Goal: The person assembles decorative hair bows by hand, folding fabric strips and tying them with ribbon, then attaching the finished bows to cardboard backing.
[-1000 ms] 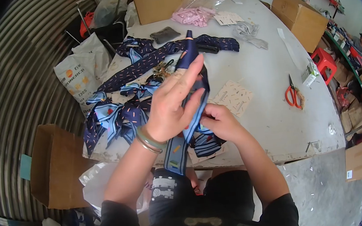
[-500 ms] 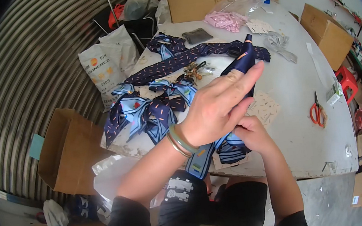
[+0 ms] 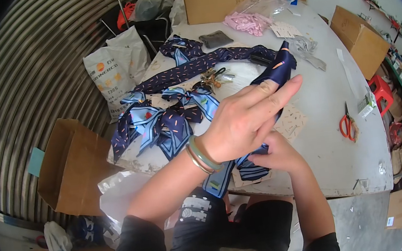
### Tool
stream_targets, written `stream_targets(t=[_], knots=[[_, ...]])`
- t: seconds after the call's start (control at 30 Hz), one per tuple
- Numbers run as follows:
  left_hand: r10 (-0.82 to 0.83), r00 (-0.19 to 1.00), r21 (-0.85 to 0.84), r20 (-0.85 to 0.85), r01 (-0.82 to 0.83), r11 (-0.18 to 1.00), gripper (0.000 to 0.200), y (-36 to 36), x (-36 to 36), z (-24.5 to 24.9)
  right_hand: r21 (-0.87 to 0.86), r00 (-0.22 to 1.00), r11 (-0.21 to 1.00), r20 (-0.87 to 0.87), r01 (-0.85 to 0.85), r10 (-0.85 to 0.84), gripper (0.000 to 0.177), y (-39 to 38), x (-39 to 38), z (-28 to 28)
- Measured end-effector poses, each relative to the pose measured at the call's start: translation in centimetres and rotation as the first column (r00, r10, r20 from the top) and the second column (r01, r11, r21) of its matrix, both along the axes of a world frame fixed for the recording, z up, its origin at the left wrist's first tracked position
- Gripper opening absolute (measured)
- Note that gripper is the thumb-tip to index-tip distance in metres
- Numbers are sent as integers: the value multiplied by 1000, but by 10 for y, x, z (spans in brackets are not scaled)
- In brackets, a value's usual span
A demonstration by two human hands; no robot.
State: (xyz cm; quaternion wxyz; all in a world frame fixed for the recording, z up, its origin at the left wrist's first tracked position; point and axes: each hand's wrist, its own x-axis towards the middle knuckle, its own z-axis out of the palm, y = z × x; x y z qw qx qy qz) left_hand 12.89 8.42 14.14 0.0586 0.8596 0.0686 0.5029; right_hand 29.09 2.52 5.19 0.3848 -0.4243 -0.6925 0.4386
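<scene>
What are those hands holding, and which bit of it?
A navy-and-blue ribbon. The left hand holds it near its narrow navy end; the right hand pinches its striped part lower down, though that grip is partly hidden.

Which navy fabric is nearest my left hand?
The piece with the pointed tip, at your left hand; the bows and long strip lie farther away.
</scene>
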Motion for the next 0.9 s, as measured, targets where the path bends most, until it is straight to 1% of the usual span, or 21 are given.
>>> stream_targets(t=[0.1, 0.2, 0.23, 0.27, 0.3, 0.33, 0.37, 0.4, 0.47, 0.5, 0.53, 0.57, 0.6, 0.63, 0.7, 0.77, 0.8, 0.83, 0.87, 0.9], knots=[[64, 998, 60, -7, -64, 996, 65, -6, -14, 8, 82, 999, 996, 17, 41, -42, 31, -2, -1, 4], [148, 986, 158, 76, -158, 975, 64, -2, -24, 2, 60, 964, 966, -106, 252, -245, 30, 0, 8, -2], [192, 976, 175, 99, -207, 963, 60, -3, -27, 2, 141, 926, 919, -147, 368, -348, 26, 3, 5, -3], [227, 968, 159, 106, -242, 957, 58, -7, -32, 3, 161, 904, 895, 26, 417, -426, 27, 1, 6, -3], [261, 959, 143, 111, -275, 951, 56, -12, -36, 2, 189, 848, 867, 194, 461, -493, 27, -6, 1, 10], [293, 949, 126, 115, -306, 944, 54, -16, -40, 2, 224, 759, 837, 353, 499, -547, 28, -11, -2, 17], [283, 948, 146, 149, -304, 941, 53, -16, -43, 0, 387, 685, 833, 481, 395, -548, 23, -15, -2, 17], [290, 938, 149, 189, -319, 936, 52, -16, -47, -2, 354, 622, 857, 589, 375, -516, 22, -17, -2, 19], [350, 918, 104, 189, -373, 922, 51, -26, -61, -5, 281, 471, 893, 772, 350, -428, 19, -16, 0, 26], [392, 900, 109, 193, -417, 902, 50, -32, -67, -5, 336, 500, 860, 707, 384, -500, 11, -15, 1, 23], [435, 879, 115, 196, -461, 880, 50, -35, -73, -3, 228, 737, 931, 568, 286, -366, 12, -11, 10, 15], [440, 873, 157, 211, -475, 866, 49, -35, -78, -2, 145, 907, 978, 374, 150, -194, 14, -6, 24, 5], [503, 847, 105, 175, -524, 845, 49, -37, -84, -5, 96, 990, 995, 144, -12, -2, 16, -5, 30, 6], [514, 841, 97, 166, -533, 841, 49, -36, -87, -5, -136, 996, 988, 45, -70, 77, 23, -3, 34, 7], [535, 830, 86, 157, -551, 830, 48, -34, -90, -7, 36, 986, 999, 168, 13, -19, 24, 0, 25, 6], [550, 821, 87, 155, -566, 820, 47, -33, -91, -10, 218, 954, 973, 267, 80, -138, 26, 4, 8, 7], [546, 823, 70, 158, -561, 825, 47, -35, -89, -10, 241, 869, 969, 468, 51, -162, 21, 6, 3, 8], [542, 825, 49, 161, -556, 830, 46, -37, -88, -10, 253, 741, 967, 646, 19, -183, 16, 8, -2, 10], [541, 824, 28, 165, -553, 833, 46, -39, -87, -10, 256, 575, 966, 794, -19, -199, 12, 10, -3, 12], [542, 825, 32, 161, -553, 833, 46, -41, -88, -9, 293, 665, 945, 679, 142, -311, 10, 12, -2, 12]])
